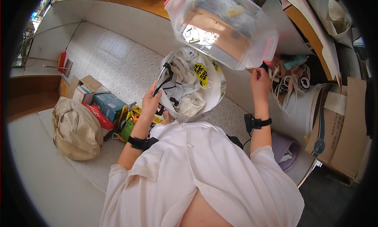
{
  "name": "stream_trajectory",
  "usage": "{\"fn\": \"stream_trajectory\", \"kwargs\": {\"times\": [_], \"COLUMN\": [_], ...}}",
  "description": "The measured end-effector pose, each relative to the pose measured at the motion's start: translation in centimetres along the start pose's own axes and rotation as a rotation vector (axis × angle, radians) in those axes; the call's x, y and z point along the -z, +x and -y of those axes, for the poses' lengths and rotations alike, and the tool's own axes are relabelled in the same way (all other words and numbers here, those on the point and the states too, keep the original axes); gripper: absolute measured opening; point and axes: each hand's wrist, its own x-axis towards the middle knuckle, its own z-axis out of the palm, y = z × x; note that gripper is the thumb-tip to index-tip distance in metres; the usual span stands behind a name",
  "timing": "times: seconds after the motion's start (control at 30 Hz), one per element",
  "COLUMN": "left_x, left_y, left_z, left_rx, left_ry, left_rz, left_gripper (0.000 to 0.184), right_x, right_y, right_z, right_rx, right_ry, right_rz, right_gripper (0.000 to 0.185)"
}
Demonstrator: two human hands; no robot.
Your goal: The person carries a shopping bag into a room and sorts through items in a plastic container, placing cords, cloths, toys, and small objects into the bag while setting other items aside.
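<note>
My left hand (151, 103) is closed on the black handle of a white bag (215, 87), at the bag's left rim. Crumpled plastic bags (191, 104) fill it, one with yellow and black print. My right hand (260, 83) is raised to the right of the bag, with its fingers curled just below the lower right corner of a clear plastic bin (220, 38). What those fingers hold, if anything, is hidden. A few small items lie inside the bin.
At the left are a beige cloth bundle (76, 128), a teal box (109, 106) and a red package (98, 116). On the right are white cables (284, 93), a cardboard box (334, 128) and a purple bin (280, 146). A wooden edge (122, 3) runs along the top.
</note>
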Motion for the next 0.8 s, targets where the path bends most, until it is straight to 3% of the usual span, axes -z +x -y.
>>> {"fn": "stream_trajectory", "kwargs": {"times": [0.07,0.2,0.3,0.37,0.57,0.67,0.8], "left_x": [-0.3,-0.6,-0.6,-0.5,0.3,0.5,0.5], "left_y": [0.0,0.6,0.8,0.9,-0.1,-0.3,0.1], "left_z": [-0.1,0.3,0.1,0.3,-0.2,-0.2,0.0], "left_rx": [-0.023,0.007,0.03,-0.005,0.027,0.038,0.041], "left_ry": [-0.016,0.002,0.016,-0.023,0.015,-0.004,-0.016], "left_rz": [0.003,-0.025,-0.01,-0.015,0.0,0.007,0.001], "left_gripper": [0.06,0.06,0.06,0.06,0.058,0.058,0.058], "right_x": [1.7,1.9,-0.5,-3.3,-6.1,-5.9,-7.2], "right_y": [-1.7,-3.0,0.6,3.1,8.3,9.8,10.4], "right_z": [2.6,9.3,11.9,12.1,12.6,13.1,12.2], "right_rx": [-0.284,-0.104,0.077,0.308,0.294,0.304,0.266], "right_ry": [0.166,0.542,0.507,0.304,-0.031,-0.144,-0.05], "right_rz": [0.344,0.4,0.284,0.203,0.572,0.612,0.36], "right_gripper": [0.019,0.019,0.017,0.016,0.012,0.012,0.013]}}
